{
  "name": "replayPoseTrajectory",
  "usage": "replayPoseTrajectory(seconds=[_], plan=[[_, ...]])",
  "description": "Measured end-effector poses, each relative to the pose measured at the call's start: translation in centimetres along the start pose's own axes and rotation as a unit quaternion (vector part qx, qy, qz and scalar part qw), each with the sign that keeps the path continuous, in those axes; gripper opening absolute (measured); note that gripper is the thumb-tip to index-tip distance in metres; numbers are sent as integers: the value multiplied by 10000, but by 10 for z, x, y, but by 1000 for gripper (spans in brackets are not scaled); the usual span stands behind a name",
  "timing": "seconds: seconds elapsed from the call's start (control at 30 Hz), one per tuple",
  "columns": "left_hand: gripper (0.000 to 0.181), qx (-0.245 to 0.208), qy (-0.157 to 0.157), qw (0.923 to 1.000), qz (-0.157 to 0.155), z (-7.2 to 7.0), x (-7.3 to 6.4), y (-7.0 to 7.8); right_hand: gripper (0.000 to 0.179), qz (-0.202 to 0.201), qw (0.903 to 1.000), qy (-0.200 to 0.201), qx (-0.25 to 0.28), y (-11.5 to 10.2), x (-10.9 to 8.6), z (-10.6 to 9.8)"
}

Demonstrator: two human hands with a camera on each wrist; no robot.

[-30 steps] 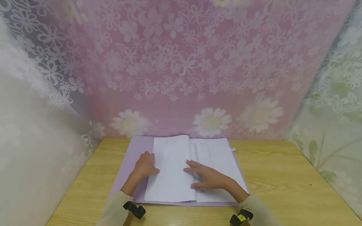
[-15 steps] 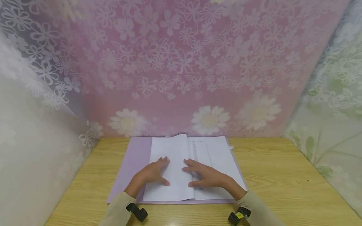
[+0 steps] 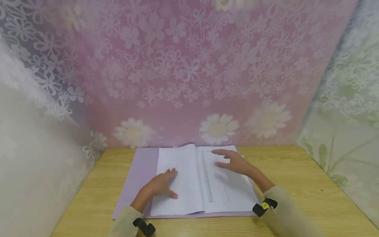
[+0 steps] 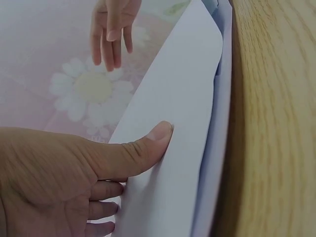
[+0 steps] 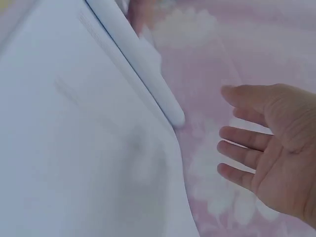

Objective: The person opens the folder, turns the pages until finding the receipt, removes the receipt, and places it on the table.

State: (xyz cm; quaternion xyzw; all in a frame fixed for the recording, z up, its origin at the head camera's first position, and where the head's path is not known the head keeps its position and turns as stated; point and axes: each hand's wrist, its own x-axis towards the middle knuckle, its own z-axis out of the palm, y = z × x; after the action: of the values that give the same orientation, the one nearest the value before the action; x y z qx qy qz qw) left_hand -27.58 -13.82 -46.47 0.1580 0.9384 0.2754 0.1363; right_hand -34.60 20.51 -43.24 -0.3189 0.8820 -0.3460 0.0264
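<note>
An open purple folder (image 3: 142, 164) with white sheets lies on the wooden table. Its left-hand page (image 3: 180, 164) is blank and bulges near the middle fold; the right-hand page (image 3: 234, 194) carries a column of small print beside the fold. My left hand (image 3: 160, 184) rests on the left page, fingers spread; in the left wrist view its thumb (image 4: 160, 133) lies on the white paper. Above the upper part of the right page hovers my right hand (image 3: 235, 162). The right wrist view shows that hand (image 5: 276, 143) with fingers loosely extended, holding nothing and apart from the paper.
Behind the folder stands a pink flowered backdrop (image 3: 189, 98), with pale flowered panels at left (image 3: 35, 148) and right (image 3: 349, 131). The wooden table (image 3: 296, 184) extends to both sides of the folder. Each wrist wears a black strap-on camera (image 3: 145, 227).
My left hand has moved right from the left page's outer edge onto its middle. The right hand has lifted from near the fold and gone right and farther back, uncovering the printed column.
</note>
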Motion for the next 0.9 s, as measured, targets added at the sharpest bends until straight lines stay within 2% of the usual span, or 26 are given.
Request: replayPoseTrajectory(seconds=[0.13, 0.3, 0.47, 0.73, 0.9], plan=[[100, 33, 13, 10000, -8, 2, -1, 2, 51, 352, 9972, 548, 372, 32, -1, -25], [100, 106, 29, 9999, -7, -1, 1, 1, 53, 603, 9880, 1010, 1002, 66, -4, -34], [100, 146, 6, 9999, -47, -1, 2, 0, 64, 942, 9839, 826, 1271, 88, -3, -31], [99, -121, 33, 9999, 20, -3, -2, 4, 65, 1112, 9830, 765, 1246, 98, 10, -30], [100, -13, 38, 10000, 15, -2, -1, 0, 64, 1502, 9777, 776, 1248, 90, 14, -29]])
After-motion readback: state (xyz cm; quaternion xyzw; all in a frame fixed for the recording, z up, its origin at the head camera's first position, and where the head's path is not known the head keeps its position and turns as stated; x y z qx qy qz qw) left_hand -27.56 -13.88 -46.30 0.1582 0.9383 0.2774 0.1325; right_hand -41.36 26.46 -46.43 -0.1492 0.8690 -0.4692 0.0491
